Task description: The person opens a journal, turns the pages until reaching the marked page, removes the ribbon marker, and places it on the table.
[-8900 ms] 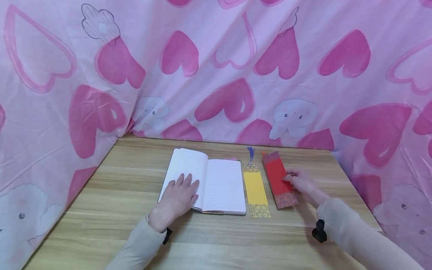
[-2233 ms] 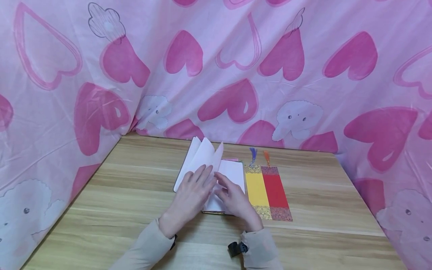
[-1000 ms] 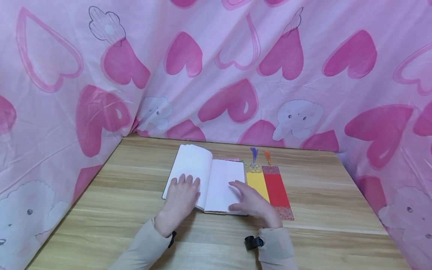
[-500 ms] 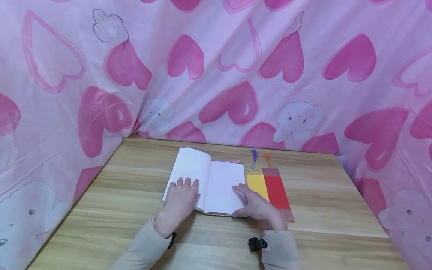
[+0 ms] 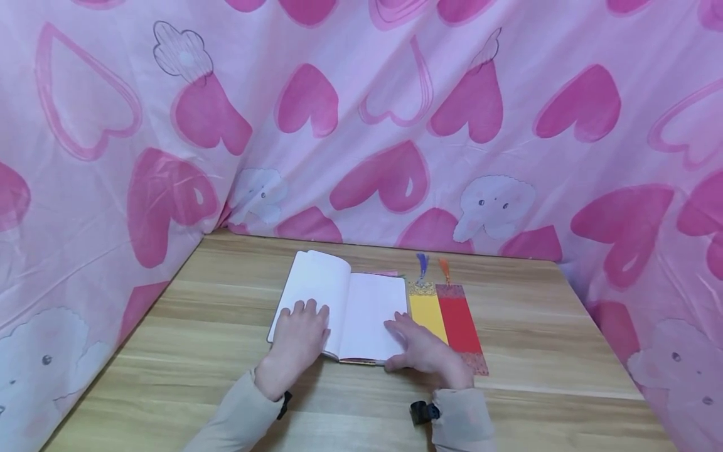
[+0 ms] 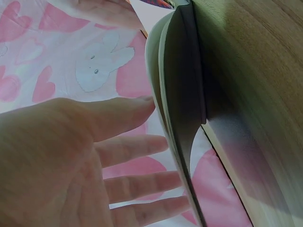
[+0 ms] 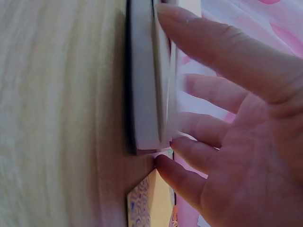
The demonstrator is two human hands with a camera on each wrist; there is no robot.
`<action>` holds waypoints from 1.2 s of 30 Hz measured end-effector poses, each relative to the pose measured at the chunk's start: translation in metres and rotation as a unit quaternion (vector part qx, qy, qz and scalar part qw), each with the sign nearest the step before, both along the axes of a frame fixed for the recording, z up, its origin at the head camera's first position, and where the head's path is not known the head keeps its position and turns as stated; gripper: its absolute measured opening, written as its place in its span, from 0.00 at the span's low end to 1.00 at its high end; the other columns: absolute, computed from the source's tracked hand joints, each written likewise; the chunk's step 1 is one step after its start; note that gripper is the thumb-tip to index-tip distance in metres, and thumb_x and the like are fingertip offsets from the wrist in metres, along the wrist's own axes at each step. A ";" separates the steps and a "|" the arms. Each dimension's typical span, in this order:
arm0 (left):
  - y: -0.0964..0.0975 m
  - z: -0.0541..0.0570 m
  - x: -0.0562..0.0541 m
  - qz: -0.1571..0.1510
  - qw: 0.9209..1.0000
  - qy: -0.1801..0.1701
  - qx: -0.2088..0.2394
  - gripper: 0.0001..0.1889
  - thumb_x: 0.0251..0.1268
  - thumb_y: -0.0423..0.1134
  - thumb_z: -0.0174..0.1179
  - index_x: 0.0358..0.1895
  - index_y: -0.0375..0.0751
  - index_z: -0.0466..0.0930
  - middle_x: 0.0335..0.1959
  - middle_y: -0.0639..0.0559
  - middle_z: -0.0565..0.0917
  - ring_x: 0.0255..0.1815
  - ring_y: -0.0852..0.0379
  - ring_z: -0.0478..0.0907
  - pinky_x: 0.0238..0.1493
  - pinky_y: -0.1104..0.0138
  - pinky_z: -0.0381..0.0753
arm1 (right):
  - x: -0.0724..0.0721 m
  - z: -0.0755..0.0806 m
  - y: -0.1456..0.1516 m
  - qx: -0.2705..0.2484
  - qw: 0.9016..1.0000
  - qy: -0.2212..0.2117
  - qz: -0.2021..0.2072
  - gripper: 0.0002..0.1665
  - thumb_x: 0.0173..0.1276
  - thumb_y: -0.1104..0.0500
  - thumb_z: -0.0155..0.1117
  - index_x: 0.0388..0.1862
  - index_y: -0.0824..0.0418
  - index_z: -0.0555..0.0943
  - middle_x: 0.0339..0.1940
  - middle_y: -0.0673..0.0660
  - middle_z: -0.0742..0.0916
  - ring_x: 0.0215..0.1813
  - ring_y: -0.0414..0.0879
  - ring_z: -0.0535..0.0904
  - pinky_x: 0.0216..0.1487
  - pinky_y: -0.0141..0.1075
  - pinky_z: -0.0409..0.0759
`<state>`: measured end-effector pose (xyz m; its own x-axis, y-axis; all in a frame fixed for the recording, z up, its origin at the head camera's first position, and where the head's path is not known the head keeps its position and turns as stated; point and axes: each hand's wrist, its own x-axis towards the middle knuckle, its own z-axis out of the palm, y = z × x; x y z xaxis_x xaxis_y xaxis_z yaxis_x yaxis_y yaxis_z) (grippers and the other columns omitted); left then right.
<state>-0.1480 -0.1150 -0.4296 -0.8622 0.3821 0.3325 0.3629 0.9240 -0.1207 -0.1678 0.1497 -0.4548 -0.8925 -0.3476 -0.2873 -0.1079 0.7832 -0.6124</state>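
Note:
A notebook (image 5: pixel 369 301) lies open on the wooden table, its visible pages without writing. My left hand (image 5: pixel 299 333) rests on the lower part of the left page; in the left wrist view its fingers (image 6: pixel 142 187) are straight and spread against the paper. My right hand (image 5: pixel 426 351) lies over the notebook's lower right edge. In the right wrist view its thumb (image 7: pixel 208 38) meets the edge of the pages and the other fingers spread over the page side. Right of the notebook lie a yellow bookmark (image 5: pixel 427 314), partly covered by the right hand, and a red bookmark (image 5: pixel 459 320).
A blue tassel (image 5: pixel 422 265) and an orange tassel (image 5: pixel 444 270) extend from the bookmarks' far ends. Something thin and pink (image 5: pixel 386 274) shows behind the notebook. A pink heart-patterned cloth (image 5: pixel 378 169) hangs along the table's back and sides.
Earlier the right hand placed the red bookmark beside the yellow one. Then both hands worked at lifted pages, which now lie down. The right hand has since shifted to the notebook's right edge.

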 end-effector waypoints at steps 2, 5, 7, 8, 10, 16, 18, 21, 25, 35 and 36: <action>0.000 0.000 0.000 0.001 1.000 -0.004 0.001 0.15 0.55 0.47 0.70 0.36 0.40 0.79 0.29 0.45 0.77 0.30 0.47 0.76 0.25 0.58 0.75 | 0.001 0.002 0.000 0.007 1.000 0.006 0.007 0.46 0.52 0.48 0.79 0.70 0.51 0.72 0.77 0.55 0.64 0.77 0.56 0.54 0.69 0.59 0.59; -0.001 0.000 0.000 0.001 1.000 -0.007 0.003 0.15 0.55 0.47 0.70 0.35 0.40 0.79 0.29 0.45 0.77 0.31 0.47 0.76 0.25 0.57 0.75 | 0.002 0.005 0.001 0.008 1.000 0.012 0.013 0.38 0.56 0.48 0.76 0.66 0.52 0.75 0.75 0.57 0.67 0.76 0.56 0.57 0.68 0.58 0.62; -0.001 -0.001 0.000 -0.001 1.000 -0.006 0.005 0.15 0.56 0.47 0.69 0.36 0.41 0.79 0.29 0.45 0.77 0.32 0.47 0.76 0.25 0.57 0.75 | 0.003 0.007 0.001 0.004 1.000 0.015 0.011 0.33 0.59 0.50 0.74 0.64 0.51 0.77 0.73 0.57 0.70 0.75 0.56 0.59 0.67 0.57 0.65; -0.001 -0.001 0.000 -0.002 1.000 -0.005 0.005 0.14 0.56 0.47 0.69 0.36 0.41 0.79 0.29 0.45 0.77 0.32 0.47 0.76 0.25 0.57 0.74 | 0.003 0.008 0.000 -0.002 1.000 0.017 0.007 0.30 0.60 0.53 0.73 0.62 0.51 0.78 0.72 0.57 0.72 0.74 0.56 0.61 0.67 0.57 0.66; -0.001 -0.002 -0.001 -0.003 1.000 -0.006 0.005 0.14 0.56 0.47 0.69 0.36 0.41 0.80 0.30 0.45 0.76 0.34 0.47 0.75 0.25 0.57 0.74 | 0.003 0.009 -0.001 -0.013 1.000 0.025 -0.002 0.24 0.62 0.57 0.71 0.59 0.51 0.81 0.69 0.57 0.75 0.72 0.57 0.64 0.65 0.57 0.68; -0.002 -0.003 -0.004 -0.032 0.999 -0.029 -0.001 0.09 0.58 0.39 0.67 0.39 0.41 0.80 0.36 0.44 0.76 0.42 0.46 0.73 0.31 0.56 0.74 | 0.001 0.008 -0.005 -0.049 0.993 0.099 -0.034 0.11 0.67 0.63 0.65 0.46 0.51 0.85 0.66 0.56 0.77 0.72 0.57 0.65 0.67 0.57 0.66; -0.002 -0.004 -0.007 -0.066 0.997 -0.030 0.002 0.09 0.59 0.33 0.66 0.42 0.41 0.81 0.41 0.42 0.78 0.48 0.45 0.74 0.36 0.55 0.75 | 0.000 0.008 -0.008 -0.054 0.989 0.131 -0.046 0.10 0.67 0.63 0.65 0.45 0.52 0.84 0.69 0.57 0.74 0.73 0.57 0.62 0.68 0.57 0.63; -0.002 -0.007 -0.011 -0.122 0.992 -0.026 0.012 0.13 0.59 0.30 0.64 0.48 0.41 0.81 0.48 0.41 0.79 0.55 0.44 0.74 0.45 0.52 0.75 | -0.002 0.008 -0.012 -0.060 0.981 0.173 -0.067 0.16 0.64 0.63 0.68 0.51 0.54 0.83 0.74 0.59 0.68 0.74 0.59 0.59 0.68 0.58 0.63; 0.001 -0.008 -0.014 -0.156 0.987 0.004 0.039 0.16 0.63 0.43 0.65 0.52 0.41 0.80 0.44 0.44 0.81 0.51 0.46 0.77 0.49 0.53 0.76 | -0.004 0.008 -0.021 -0.112 0.969 0.202 -0.092 0.34 0.61 0.70 0.67 0.67 0.57 0.73 0.78 0.64 0.57 0.73 0.63 0.61 0.64 0.55 0.70; 0.012 -0.002 -0.012 -0.155 0.977 -0.054 0.140 0.45 0.63 0.69 0.53 0.77 0.46 0.56 0.66 0.36 0.71 0.66 0.40 0.69 0.66 0.50 0.68 | -0.002 0.013 -0.054 -0.288 0.943 0.117 -0.117 0.53 0.64 0.64 0.70 0.80 0.50 0.50 0.73 0.63 0.68 0.67 0.60 0.72 0.57 0.47 0.77; 0.013 -0.001 -0.011 -0.155 0.976 -0.059 0.144 0.47 0.61 0.71 0.53 0.78 0.48 0.54 0.69 0.37 0.68 0.68 0.40 0.67 0.66 0.48 0.67 | -0.002 0.013 -0.056 -0.289 0.944 0.112 -0.112 0.52 0.63 0.63 0.71 0.79 0.50 0.52 0.72 0.63 0.69 0.66 0.60 0.72 0.57 0.47 0.77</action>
